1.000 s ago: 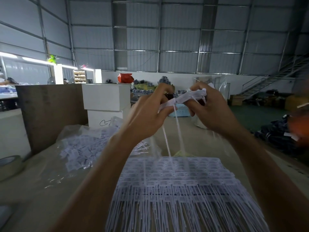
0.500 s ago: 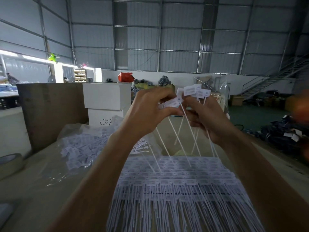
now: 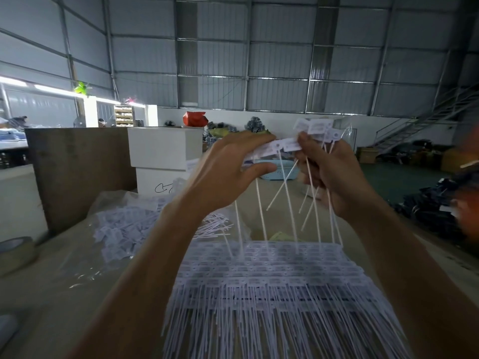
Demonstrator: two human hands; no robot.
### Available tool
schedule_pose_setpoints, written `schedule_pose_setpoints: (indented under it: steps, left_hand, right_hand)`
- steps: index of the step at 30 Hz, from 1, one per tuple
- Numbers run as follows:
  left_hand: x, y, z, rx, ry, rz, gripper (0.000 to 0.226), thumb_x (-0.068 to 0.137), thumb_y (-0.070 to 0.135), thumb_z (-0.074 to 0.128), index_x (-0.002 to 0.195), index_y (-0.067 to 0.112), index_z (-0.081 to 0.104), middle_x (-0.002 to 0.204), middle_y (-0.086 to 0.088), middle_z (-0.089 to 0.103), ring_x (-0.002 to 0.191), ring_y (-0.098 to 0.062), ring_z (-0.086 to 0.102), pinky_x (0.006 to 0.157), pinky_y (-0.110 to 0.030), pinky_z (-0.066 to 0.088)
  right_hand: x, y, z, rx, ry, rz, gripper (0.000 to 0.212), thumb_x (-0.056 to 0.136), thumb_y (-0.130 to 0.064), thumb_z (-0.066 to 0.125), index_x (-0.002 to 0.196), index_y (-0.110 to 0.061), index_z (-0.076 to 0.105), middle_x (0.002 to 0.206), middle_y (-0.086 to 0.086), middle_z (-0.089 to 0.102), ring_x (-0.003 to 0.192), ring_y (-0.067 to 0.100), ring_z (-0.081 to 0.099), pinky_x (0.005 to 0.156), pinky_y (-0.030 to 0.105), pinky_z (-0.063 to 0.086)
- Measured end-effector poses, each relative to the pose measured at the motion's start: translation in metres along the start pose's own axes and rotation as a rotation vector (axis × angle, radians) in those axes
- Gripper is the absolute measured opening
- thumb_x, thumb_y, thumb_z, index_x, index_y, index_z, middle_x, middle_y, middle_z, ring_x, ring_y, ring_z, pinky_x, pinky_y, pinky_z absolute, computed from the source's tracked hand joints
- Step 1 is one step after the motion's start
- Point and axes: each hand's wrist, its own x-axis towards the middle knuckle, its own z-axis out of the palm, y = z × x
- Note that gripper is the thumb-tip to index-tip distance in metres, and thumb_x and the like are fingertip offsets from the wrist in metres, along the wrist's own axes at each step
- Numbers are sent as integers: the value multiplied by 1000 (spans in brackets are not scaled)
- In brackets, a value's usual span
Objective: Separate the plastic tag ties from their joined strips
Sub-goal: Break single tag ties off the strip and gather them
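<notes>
Above the stack [image 3: 272, 275] of joined strips, the left hand [image 3: 228, 174] pinches a short strip [image 3: 274, 149] while the right hand [image 3: 334, 174] grips its end plus several freed ties [image 3: 317, 128]. Left of the stack a bag [image 3: 121, 224] holds separated ties; most strips look undone.

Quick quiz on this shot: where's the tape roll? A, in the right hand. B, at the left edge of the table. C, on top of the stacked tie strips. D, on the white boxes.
B: the tape roll lies at the table's left edge, apart from the boxes, the strips and the right hand.
</notes>
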Motion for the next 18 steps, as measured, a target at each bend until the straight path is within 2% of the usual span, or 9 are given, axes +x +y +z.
schedule_pose_setpoints:
  steps: [3, 6, 8, 11, 12, 14, 18]
  left_hand:
    - [-2, 0, 0, 73, 19, -5, 42, 91, 32, 68, 130, 16, 63, 120, -1, 68, 103, -13, 58, 92, -39, 49]
    - [-4, 3, -3, 178, 61, 21, 29, 99, 26, 56, 125, 16, 66, 115, -1, 70, 101, -21, 64, 85, -39, 52]
    - [-4, 2, -2, 165, 31, 9, 25, 100, 22, 55, 119, 15, 69, 111, 0, 72, 96, -20, 66, 81, -33, 52]
    - [-5, 3, 0, -26, 18, -56, 17, 98, 12, 59, 98, 9, 76, 84, 3, 71, 71, -4, 62, 68, -11, 43]
    - [-4, 3, -1, -70, 24, -74, 17, 97, 10, 59, 93, 9, 76, 79, 5, 69, 67, 0, 60, 66, -7, 41]
    - [-3, 3, -2, -117, 30, -85, 19, 98, 9, 59, 90, 8, 76, 77, 6, 68, 66, -5, 62, 66, -11, 44]
    - [-3, 6, -1, -140, 19, -74, 19, 99, 12, 57, 97, 10, 77, 78, 8, 67, 69, -10, 64, 68, -13, 45]
  right_hand:
    - [-1, 4, 2, -16, -40, -12, 13, 99, -26, 59, 95, -15, 66, 59, -7, 52, 42, 3, 40, 43, 17, 37]
    - [-3, 4, 6, -224, -85, -162, 8, 95, -24, 64, 100, -18, 65, 62, -7, 56, 49, 2, 43, 43, 18, 38]
    - [-1, 2, 4, -423, -70, -335, 13, 95, -23, 65, 97, -12, 58, 69, -6, 56, 55, 0, 47, 48, 19, 42]
    - [1, 0, 1, -742, -66, -558, 17, 96, -23, 62, 94, -9, 53, 76, -12, 51, 68, -5, 49, 60, 8, 36]
    - [1, 1, 1, -763, -65, -595, 17, 96, -22, 62, 94, -7, 54, 77, -13, 50, 72, -8, 49, 63, 6, 35]
    - [2, 2, 0, -731, -54, -618, 19, 96, -24, 60, 95, -6, 55, 79, -16, 48, 74, -11, 48, 66, 4, 34]
    - [6, 4, -1, -700, -47, -561, 25, 95, -35, 55, 94, -10, 53, 75, -11, 50, 67, 0, 46, 62, 14, 35]
